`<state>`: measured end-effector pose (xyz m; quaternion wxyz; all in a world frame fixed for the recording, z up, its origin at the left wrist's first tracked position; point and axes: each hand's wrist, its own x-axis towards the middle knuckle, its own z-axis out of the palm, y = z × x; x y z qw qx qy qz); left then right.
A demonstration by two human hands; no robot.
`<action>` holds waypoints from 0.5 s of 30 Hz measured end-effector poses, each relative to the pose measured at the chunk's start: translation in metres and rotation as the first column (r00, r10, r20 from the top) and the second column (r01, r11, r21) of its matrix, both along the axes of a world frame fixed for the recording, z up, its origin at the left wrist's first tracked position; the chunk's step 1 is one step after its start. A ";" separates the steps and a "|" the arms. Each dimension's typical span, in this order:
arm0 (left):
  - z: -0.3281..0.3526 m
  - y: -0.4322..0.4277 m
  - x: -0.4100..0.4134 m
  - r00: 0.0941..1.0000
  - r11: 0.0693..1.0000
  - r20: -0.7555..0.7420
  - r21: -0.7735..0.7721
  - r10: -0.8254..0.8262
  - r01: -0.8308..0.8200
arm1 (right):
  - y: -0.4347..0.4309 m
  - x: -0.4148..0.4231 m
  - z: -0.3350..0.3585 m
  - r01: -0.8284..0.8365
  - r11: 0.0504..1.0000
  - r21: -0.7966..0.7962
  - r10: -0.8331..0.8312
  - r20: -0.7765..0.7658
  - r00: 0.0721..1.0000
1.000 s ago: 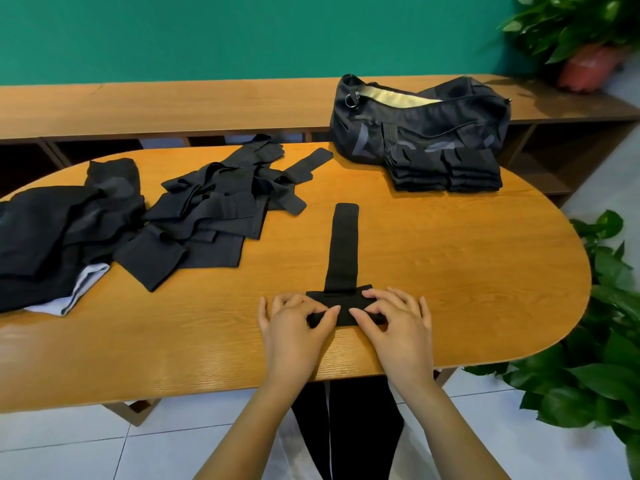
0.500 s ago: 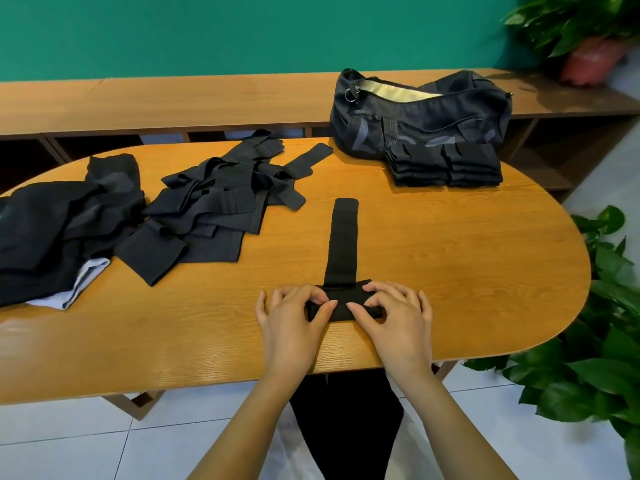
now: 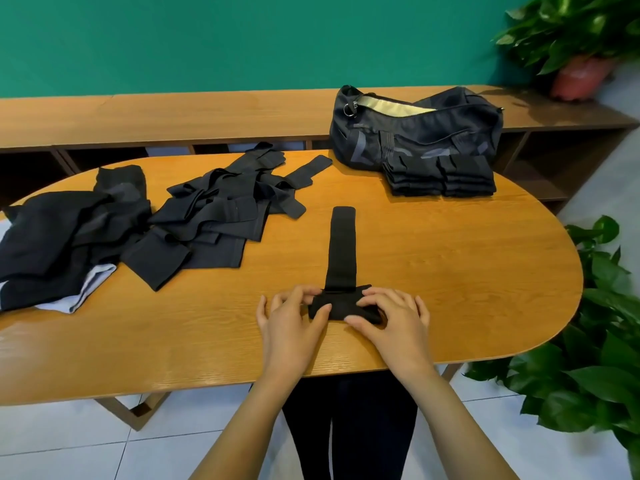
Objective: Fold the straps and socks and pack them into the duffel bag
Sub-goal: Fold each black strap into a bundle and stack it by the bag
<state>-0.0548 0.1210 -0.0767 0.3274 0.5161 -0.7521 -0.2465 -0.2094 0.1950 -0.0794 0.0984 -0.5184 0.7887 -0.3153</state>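
Two hands meet on one black strap (image 3: 341,251), a flat, matte woven band lying straight on the glossy, grained oval table (image 3: 467,271). Its far end is squared off and its near end is doubled into a thick, soft bundle close to the table's front edge. Left of it a loose heap of straps (image 3: 221,216) sprawls in crossed bands, and further left a crumpled pile of dark cloth (image 3: 59,237), a pale piece showing beneath, reaches the table's left end. At the far right a neat stack of folded pieces (image 3: 440,178) sits touching the duffel bag (image 3: 415,133), slumped dark fabric with its zip gaping on a pale interior. A broad stretch of wood runs from the strap to the table's rounded right end. The left hand (image 3: 291,327) pinches the bundle's left side, thumb at the near edge, fingers curled over the top. The right hand (image 3: 394,320) pinches the right side likewise, its outer fingers fanned apart.
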 end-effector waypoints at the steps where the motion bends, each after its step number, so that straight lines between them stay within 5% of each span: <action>1: -0.001 0.000 0.000 1.000 1.000 0.001 0.005 -0.002 0.002 | 0.002 -0.002 0.000 -0.040 0.999 0.029 0.040 -0.010 0.999; 7: -0.002 -0.005 0.003 1.000 0.998 -0.017 0.054 -0.022 0.023 | -0.002 -0.004 -0.002 -0.020 0.990 -0.143 0.000 -0.134 0.991; 15: 0.003 -0.019 0.012 0.970 0.980 0.142 0.002 -0.198 0.200 | -0.011 -0.004 -0.004 -0.036 0.985 -0.171 0.013 -0.132 0.991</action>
